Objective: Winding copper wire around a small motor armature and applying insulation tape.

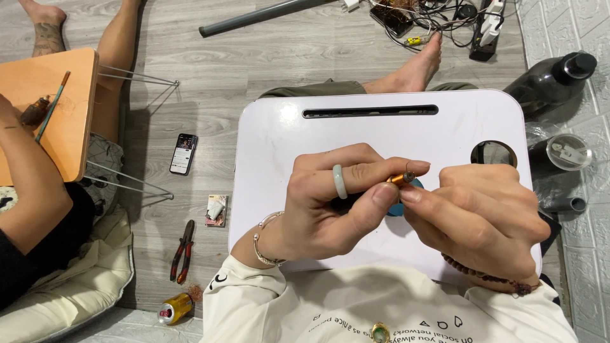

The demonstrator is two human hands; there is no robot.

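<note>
My left hand (343, 203), with a pale ring on one finger and a bangle at the wrist, pinches a small orange metal piece (401, 178) between thumb and fingers. My right hand (483, 216), with a bead bracelet at the wrist, meets it from the right and touches the same piece at its tip. Both hands hover over a white lap table (279, 127). A blue object (399, 204) lies partly hidden beneath the fingers.
The table has a slot (370, 112) and a round hole (494, 154). On the floor lie a phone (183, 153), pliers (183, 250), a small packet (216, 210) and a can (175, 309). Another person sits left at an orange table (70, 121). Bottles (553, 79) and cables (438, 16) lie nearby.
</note>
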